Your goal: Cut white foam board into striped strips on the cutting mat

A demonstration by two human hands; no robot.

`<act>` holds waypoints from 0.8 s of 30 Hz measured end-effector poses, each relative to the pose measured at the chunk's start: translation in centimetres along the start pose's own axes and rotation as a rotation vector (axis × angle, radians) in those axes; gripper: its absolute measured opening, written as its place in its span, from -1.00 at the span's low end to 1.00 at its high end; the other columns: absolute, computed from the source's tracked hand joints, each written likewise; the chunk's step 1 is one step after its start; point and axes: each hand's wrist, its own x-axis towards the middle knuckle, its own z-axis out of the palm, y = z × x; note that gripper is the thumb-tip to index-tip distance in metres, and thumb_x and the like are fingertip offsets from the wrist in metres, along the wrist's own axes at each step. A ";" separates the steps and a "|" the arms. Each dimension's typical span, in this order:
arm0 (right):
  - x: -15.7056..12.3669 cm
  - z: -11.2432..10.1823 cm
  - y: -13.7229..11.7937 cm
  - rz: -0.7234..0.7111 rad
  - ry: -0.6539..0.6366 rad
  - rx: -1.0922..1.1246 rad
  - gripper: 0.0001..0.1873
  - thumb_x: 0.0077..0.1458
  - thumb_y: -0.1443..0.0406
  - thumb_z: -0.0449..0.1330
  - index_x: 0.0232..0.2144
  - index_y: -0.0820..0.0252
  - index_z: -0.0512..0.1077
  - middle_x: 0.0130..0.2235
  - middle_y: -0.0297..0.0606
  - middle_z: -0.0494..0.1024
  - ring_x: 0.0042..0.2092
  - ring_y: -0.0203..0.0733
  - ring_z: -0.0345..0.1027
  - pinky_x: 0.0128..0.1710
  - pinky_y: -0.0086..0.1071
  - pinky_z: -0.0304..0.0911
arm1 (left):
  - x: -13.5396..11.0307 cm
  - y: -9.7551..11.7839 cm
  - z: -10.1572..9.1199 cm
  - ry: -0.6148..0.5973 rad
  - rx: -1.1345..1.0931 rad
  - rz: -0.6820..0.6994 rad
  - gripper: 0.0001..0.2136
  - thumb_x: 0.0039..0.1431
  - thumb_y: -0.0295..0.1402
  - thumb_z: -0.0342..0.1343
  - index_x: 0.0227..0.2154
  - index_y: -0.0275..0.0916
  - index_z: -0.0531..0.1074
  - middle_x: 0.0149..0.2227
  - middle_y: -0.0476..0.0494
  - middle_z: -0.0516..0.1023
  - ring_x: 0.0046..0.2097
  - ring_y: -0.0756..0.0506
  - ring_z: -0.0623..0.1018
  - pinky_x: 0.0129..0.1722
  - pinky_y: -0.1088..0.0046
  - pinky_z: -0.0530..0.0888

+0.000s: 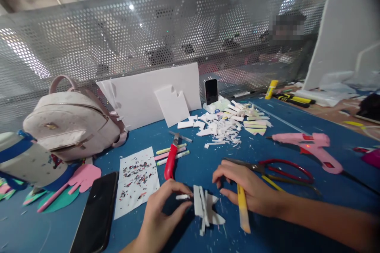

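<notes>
My left hand [162, 215] is at the bottom middle, thumb and forefinger curled around a small white foam piece [182, 197] that looks pinched near their tips. Just right of those fingertips lies a small stack of cut white foam strips [204, 207] on the blue table. My right hand [246, 185] hovers right of the stack with its fingers bent. From it a flat yellow utility knife [243, 211] points down toward me; its blade is not visible. Beside and partly behind this hand lie red-handled scissors [286, 162].
A pink glue gun [311, 144] lies at the right. Foam scraps [222, 126] are heaped further back. A red-handled knife [171, 160], markers [173, 154], a glitter-strewn paper sheet [136, 201] and a black phone [96, 213] lie left, before a backpack [71, 118] and a bottle [32, 162].
</notes>
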 end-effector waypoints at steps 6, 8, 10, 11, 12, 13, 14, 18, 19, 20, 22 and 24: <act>0.0 0.4 0.4 -0.027 0.061 -0.019 -0.89 0.19 0.36 0.15 -0.20 0.17 0.37 -0.28 -0.23 0.48 -0.26 -0.20 0.34 -0.30 -0.37 0.24 | 0.8 1.3 -1.0 -0.027 -0.026 0.131 -0.89 0.21 -0.52 0.20 -0.25 -0.19 0.54 -0.31 -0.08 0.62 -0.24 -0.05 0.59 -0.16 0.45 0.49; 0.0 0.4 0.4 -0.023 0.068 -0.034 -0.90 0.20 0.36 0.14 -0.20 0.17 0.38 -0.29 -0.24 0.47 -0.27 -0.21 0.33 -0.30 -0.36 0.23 | 0.9 1.8 -1.4 -0.034 -0.026 0.143 -0.87 0.20 -0.52 0.21 -0.24 -0.18 0.55 -0.30 -0.08 0.62 -0.24 -0.05 0.59 -0.17 0.43 0.49; 0.0 0.5 0.4 -0.014 0.067 -0.049 -0.91 0.21 0.35 0.14 -0.20 0.18 0.38 -0.28 -0.24 0.47 -0.27 -0.21 0.33 -0.29 -0.36 0.23 | 1.1 2.4 -1.8 -0.038 -0.016 0.162 -0.86 0.20 -0.53 0.21 -0.24 -0.17 0.56 -0.28 -0.10 0.61 -0.24 -0.06 0.58 -0.19 0.41 0.49; 0.0 0.5 0.4 -0.008 0.065 -0.054 -0.91 0.22 0.35 0.14 -0.20 0.18 0.38 -0.28 -0.24 0.47 -0.27 -0.22 0.33 -0.29 -0.36 0.23 | 1.1 2.7 -2.0 -0.042 -0.006 0.178 -0.86 0.20 -0.53 0.20 -0.24 -0.18 0.55 -0.28 -0.12 0.61 -0.24 -0.07 0.58 -0.19 0.39 0.50; 0.0 0.5 0.4 -0.005 0.064 -0.059 -0.92 0.23 0.35 0.14 -0.20 0.18 0.38 -0.28 -0.24 0.47 -0.27 -0.22 0.32 -0.29 -0.36 0.23 | 1.2 3.1 -2.3 -0.050 0.006 0.199 -0.85 0.19 -0.54 0.19 -0.23 -0.18 0.55 -0.27 -0.13 0.61 -0.23 -0.08 0.58 -0.18 0.37 0.50; 0.1 0.5 0.4 -0.004 0.064 -0.063 -0.93 0.23 0.35 0.14 -0.21 0.18 0.38 -0.28 -0.24 0.47 -0.27 -0.22 0.32 -0.29 -0.36 0.23 | 1.2 3.4 -2.5 -0.061 0.018 0.224 -0.83 0.19 -0.56 0.18 -0.22 -0.19 0.54 -0.26 -0.14 0.61 -0.23 -0.09 0.58 -0.18 0.35 0.50; 0.1 0.5 0.3 -0.006 0.067 -0.066 -0.94 0.23 0.35 0.14 -0.22 0.18 0.39 -0.29 -0.24 0.47 -0.27 -0.22 0.32 -0.29 -0.36 0.22 | 1.2 3.8 -2.7 -0.075 0.030 0.252 -0.82 0.19 -0.57 0.16 -0.21 -0.19 0.52 -0.27 -0.15 0.62 -0.23 -0.10 0.58 -0.18 0.33 0.50; 0.1 0.6 0.3 -0.013 0.073 -0.070 -0.95 0.23 0.34 0.14 -0.23 0.19 0.39 -0.30 -0.24 0.46 -0.29 -0.22 0.32 -0.29 -0.36 0.22 | 1.0 5.3 -3.7 -0.076 0.095 0.291 -0.73 0.15 -0.61 0.16 -0.13 -0.16 0.45 -0.30 -0.10 0.61 -0.28 -0.10 0.56 -0.19 0.29 0.49; 0.0 0.6 0.4 -0.012 0.072 -0.072 -0.95 0.24 0.34 0.14 -0.23 0.19 0.39 -0.30 -0.24 0.46 -0.29 -0.22 0.31 -0.29 -0.36 0.22 | 0.9 5.7 -4.0 -0.063 0.114 0.281 -0.71 0.14 -0.62 0.16 -0.12 -0.15 0.43 -0.30 -0.09 0.60 -0.28 -0.10 0.56 -0.19 0.29 0.49; 0.0 0.6 0.4 -0.010 0.072 -0.074 -0.94 0.24 0.34 0.13 -0.23 0.19 0.39 -0.30 -0.24 0.46 -0.29 -0.22 0.31 -0.30 -0.36 0.22 | 0.8 6.1 -4.3 -0.051 0.130 0.272 -0.69 0.14 -0.62 0.16 -0.11 -0.15 0.43 -0.30 -0.09 0.59 -0.28 -0.10 0.55 -0.19 0.29 0.49; 0.0 0.6 0.5 -0.004 0.071 -0.075 -0.94 0.24 0.34 0.13 -0.23 0.19 0.40 -0.30 -0.24 0.46 -0.28 -0.22 0.31 -0.30 -0.36 0.21 | 0.6 6.8 -4.8 -0.021 0.152 0.270 -0.69 0.14 -0.63 0.13 -0.10 -0.14 0.42 -0.32 -0.10 0.56 -0.27 -0.12 0.53 -0.19 0.28 0.49; 0.0 0.6 0.5 0.005 0.066 -0.067 -0.94 0.24 0.34 0.12 -0.24 0.19 0.40 -0.30 -0.24 0.46 -0.28 -0.22 0.31 -0.29 -0.36 0.21 | 0.6 7.5 -5.2 -0.003 0.194 0.280 -0.70 0.14 -0.61 0.12 -0.11 -0.14 0.43 -0.36 -0.10 0.52 -0.29 -0.12 0.51 -0.26 0.31 0.50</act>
